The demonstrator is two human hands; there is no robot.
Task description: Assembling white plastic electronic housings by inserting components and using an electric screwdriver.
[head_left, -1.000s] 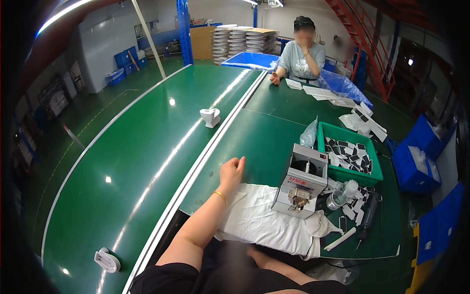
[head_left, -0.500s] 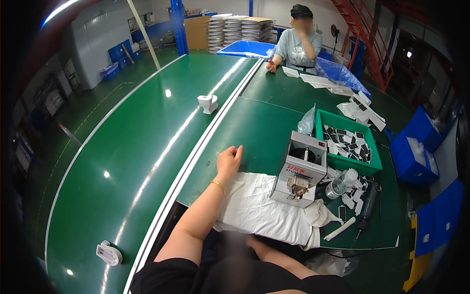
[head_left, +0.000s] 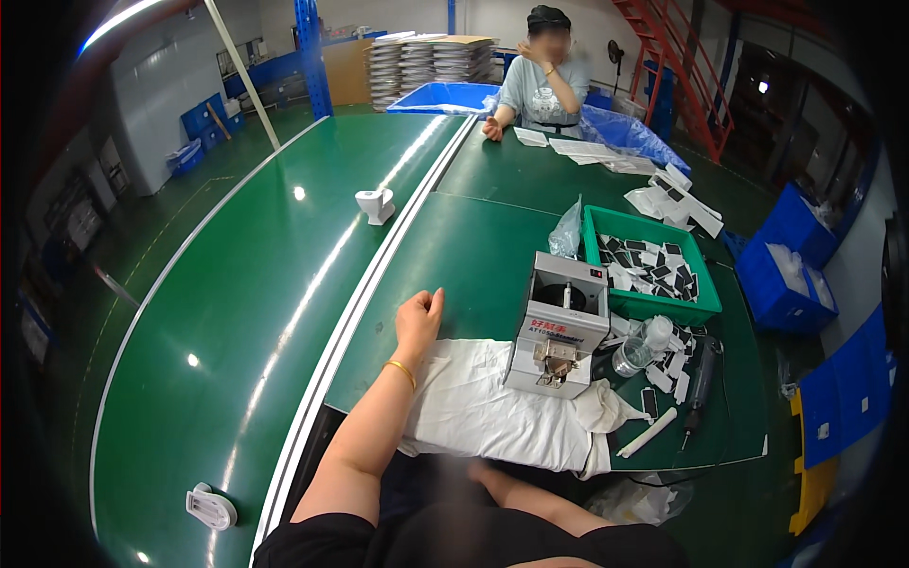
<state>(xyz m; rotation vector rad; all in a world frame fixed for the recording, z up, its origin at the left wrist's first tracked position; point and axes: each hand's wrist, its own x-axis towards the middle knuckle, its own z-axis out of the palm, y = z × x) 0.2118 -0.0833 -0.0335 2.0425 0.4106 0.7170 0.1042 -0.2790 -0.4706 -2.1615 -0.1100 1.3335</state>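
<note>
My left hand [head_left: 419, 320] rests on the green tabletop beside the white cloth [head_left: 473, 402], fingers curled in and thumb uppermost; nothing shows in it. A gold bangle circles that wrist. My right hand [head_left: 481, 470] is low at my lap, below the table's front edge, its fingers mostly hidden in shadow. On the cloth's right part stands a grey screw feeder machine [head_left: 559, 327] with a round dark opening on top. An electric screwdriver [head_left: 701, 386] lies to its right, near a white stick-like piece [head_left: 647, 433] and a small black-and-white part [head_left: 649, 402].
A green crate [head_left: 653, 305] behind the feeder holds many small black and white parts. Clear plastic cups [head_left: 632, 357] stand beside loose parts. White toilet-shaped units [head_left: 376, 206] sit on the green conveyor belt [head_left: 246, 312] at left. Across the table sits a co-worker [head_left: 544, 90], one hand raised.
The whole view has shifted slightly, so things appear further left. My left hand keeps its place by the cloth, and the co-worker's hand stays raised.
</note>
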